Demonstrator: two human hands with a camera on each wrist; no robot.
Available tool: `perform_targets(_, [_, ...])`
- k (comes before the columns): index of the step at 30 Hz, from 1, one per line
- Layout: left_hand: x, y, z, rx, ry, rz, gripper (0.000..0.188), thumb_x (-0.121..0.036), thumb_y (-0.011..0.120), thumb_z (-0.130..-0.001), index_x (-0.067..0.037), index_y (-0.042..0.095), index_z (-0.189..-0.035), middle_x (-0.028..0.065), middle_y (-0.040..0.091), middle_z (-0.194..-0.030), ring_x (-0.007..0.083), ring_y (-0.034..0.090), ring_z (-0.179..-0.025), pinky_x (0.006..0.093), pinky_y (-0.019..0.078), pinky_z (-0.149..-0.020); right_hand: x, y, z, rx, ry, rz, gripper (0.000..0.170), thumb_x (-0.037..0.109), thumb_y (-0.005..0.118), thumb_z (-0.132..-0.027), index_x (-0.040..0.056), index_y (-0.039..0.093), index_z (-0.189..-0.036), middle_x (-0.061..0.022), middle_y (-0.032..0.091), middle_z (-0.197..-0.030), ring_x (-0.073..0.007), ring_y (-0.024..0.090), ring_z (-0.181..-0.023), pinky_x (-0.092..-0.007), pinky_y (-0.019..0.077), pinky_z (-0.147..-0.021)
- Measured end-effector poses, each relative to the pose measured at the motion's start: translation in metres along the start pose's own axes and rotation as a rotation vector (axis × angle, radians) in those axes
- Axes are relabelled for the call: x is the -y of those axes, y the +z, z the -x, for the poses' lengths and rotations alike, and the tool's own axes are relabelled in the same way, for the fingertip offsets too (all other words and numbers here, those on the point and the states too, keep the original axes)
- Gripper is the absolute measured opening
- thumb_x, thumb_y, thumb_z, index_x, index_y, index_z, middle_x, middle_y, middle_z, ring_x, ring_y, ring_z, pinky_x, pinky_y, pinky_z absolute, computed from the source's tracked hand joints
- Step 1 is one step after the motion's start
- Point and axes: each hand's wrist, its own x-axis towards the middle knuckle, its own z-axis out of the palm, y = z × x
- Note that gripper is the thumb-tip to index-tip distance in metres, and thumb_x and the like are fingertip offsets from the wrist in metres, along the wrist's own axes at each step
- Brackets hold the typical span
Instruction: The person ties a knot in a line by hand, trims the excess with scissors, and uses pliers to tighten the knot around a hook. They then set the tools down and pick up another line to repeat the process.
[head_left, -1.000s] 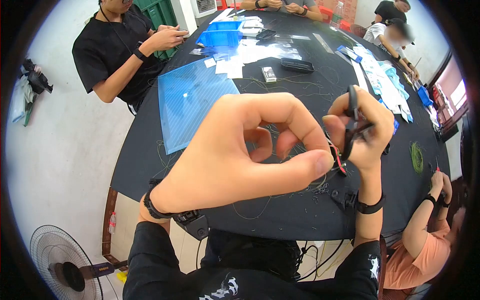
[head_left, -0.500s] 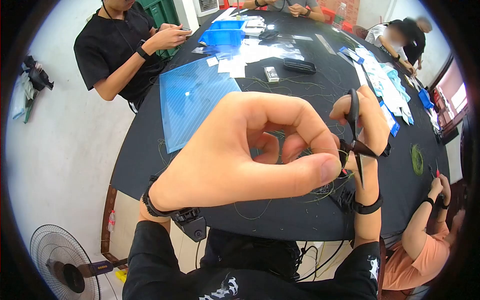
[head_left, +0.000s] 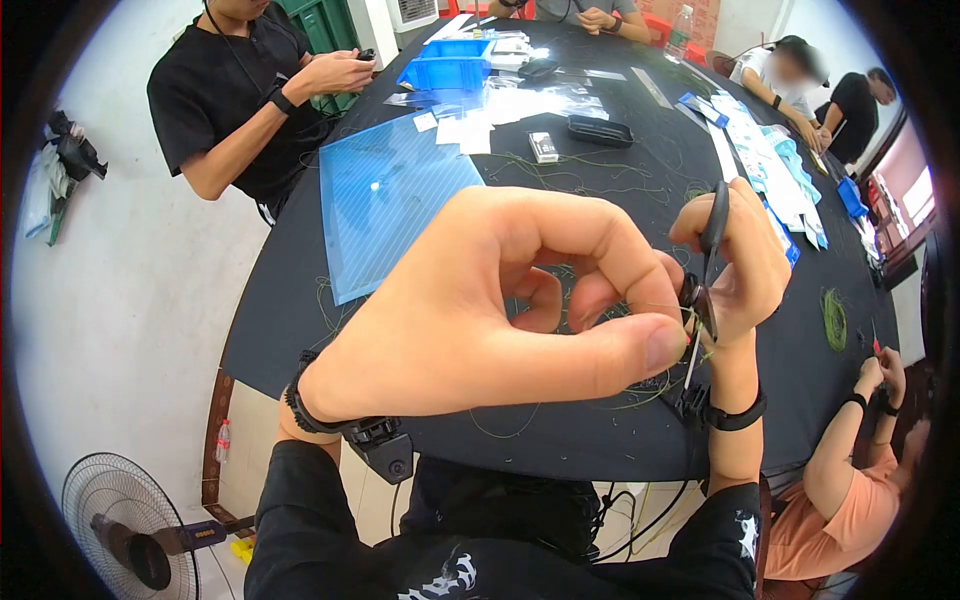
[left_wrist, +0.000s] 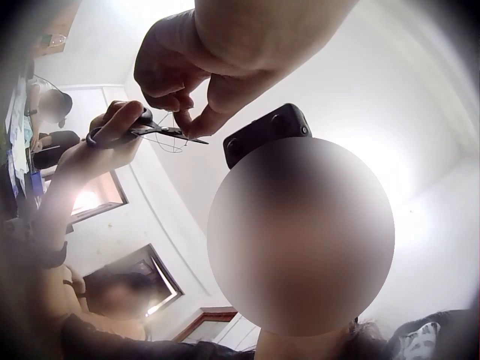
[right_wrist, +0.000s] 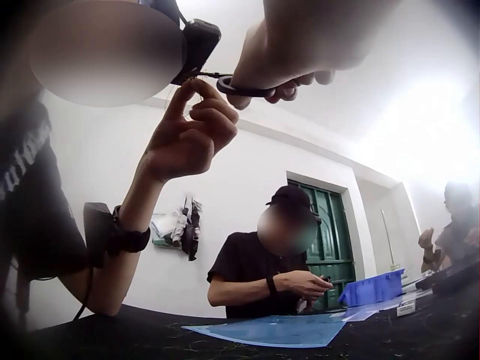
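The left hand (head_left: 475, 320) is pinching green thread (head_left: 700, 328); the right hand (head_left: 752, 262) is gripping scissors (left_wrist: 165, 130) beside the left fingertips (head_left: 664, 344).

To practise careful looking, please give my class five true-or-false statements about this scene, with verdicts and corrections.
1. The right hand holds scissors close to the left hand. True.
2. Coiled green line lies on the black cloth. True.
3. The left hand lies flat. False: it curls, pinching a thin strand.
4. The basket is red. False: it is blue.
5. The fan is at the head view's right. False: at its left.
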Motion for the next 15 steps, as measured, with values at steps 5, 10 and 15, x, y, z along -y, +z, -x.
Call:
perform_targets(5, [0.0008,0.0012,0.0001,-0.015,0.011,0.019,0.016,-0.015,0.067,-0.069,-0.001,0.062,-0.073,-0.0015,0.048,-0.067,0.0044,0.038,-0.059,0.0198,0.0247,-0.054,0.0011,0.0016,0.0008,-0.056,-0.001,0.042,0.033,0.023,0.080,-0.061,0.0038,0.054,-0.063,-0.0020,0.046,-0.056,-0.0159,0.040,-0.048,-0.0254,0.0303,-0.043])
perform_targets(10, [0.0001,0.0036,-0.0001,-0.024,0.017,0.040,0.015,-0.015,0.066,-0.068,-0.001,0.061,-0.072,-0.0014,0.048,-0.066,0.0045,0.039,-0.059,0.0197,0.0251,-0.054,-0.0006,0.0038,0.0035,-0.105,-0.015,0.050,0.034,0.025,0.080,-0.063,0.0033,0.054,-0.063,-0.0021,0.044,-0.055,-0.0156,0.040,-0.048,-0.0253,0.0295,-0.043])
perform_targets(15, [-0.0003,0.0026,0.0001,-0.025,0.014,0.028,0.016,-0.016,0.066,-0.068,-0.001,0.061,-0.072,-0.0012,0.048,-0.066,0.0049,0.039,-0.058,0.0197,0.0255,-0.054,0.0009,0.0018,0.0024,-0.079,-0.009,0.065,0.034,0.025,0.080,-0.063,0.0033,0.054,-0.063,-0.0022,0.044,-0.055,-0.0158,0.040,-0.048,-0.0254,0.0293,-0.043])
